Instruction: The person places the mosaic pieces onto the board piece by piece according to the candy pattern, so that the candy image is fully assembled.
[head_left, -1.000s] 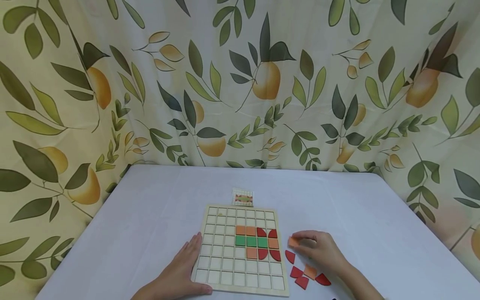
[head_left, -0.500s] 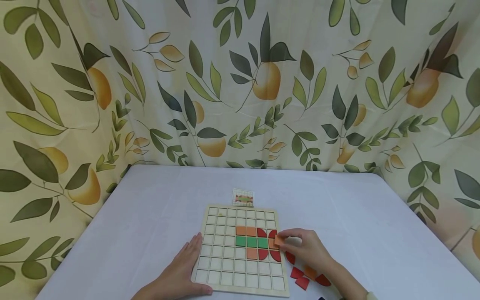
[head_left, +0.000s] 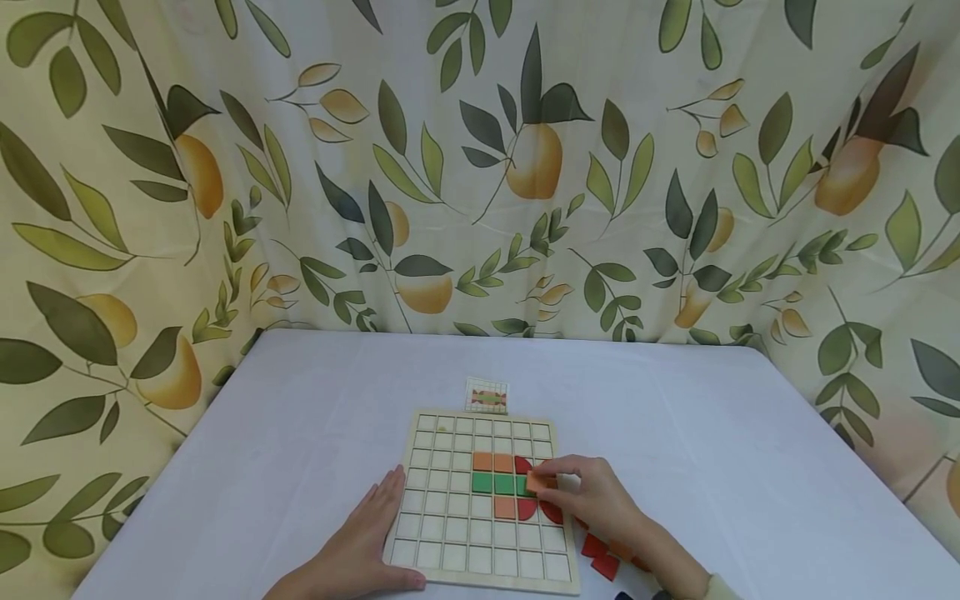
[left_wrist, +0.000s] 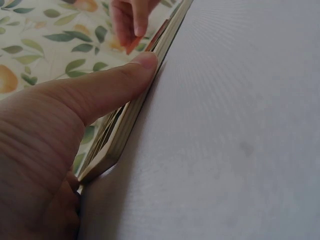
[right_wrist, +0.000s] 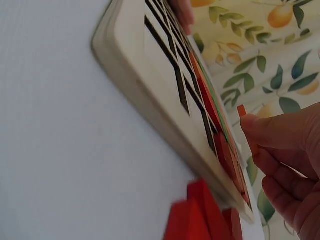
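Note:
A wooden grid board [head_left: 442, 527] lies on the table, with orange squares [head_left: 504, 507], green squares [head_left: 482, 482] and red curved pieces [head_left: 527, 508] in its cells. My left hand [head_left: 360, 533] rests along the board's left edge, fingers straight; in the left wrist view its thumb lies on the rim. Between thumb and fingertips my right hand [head_left: 600, 500] pinches an orange square [head_left: 536, 482] above the right part of the board, over the green row's end. The right wrist view shows that orange piece [right_wrist: 242, 111] edge-on, held clear of the board. The right hand hides some cells.
A small pattern card [head_left: 487, 395] lies behind the board's top edge. Loose red pieces [head_left: 604, 567] and an orange one lie at the board's lower right, partly under the right forearm. A patterned curtain [head_left: 480, 167] hangs behind the table.
My right hand has moved left from beside the board to above it, carrying the orange square. The left hand has stayed at the board's edge.

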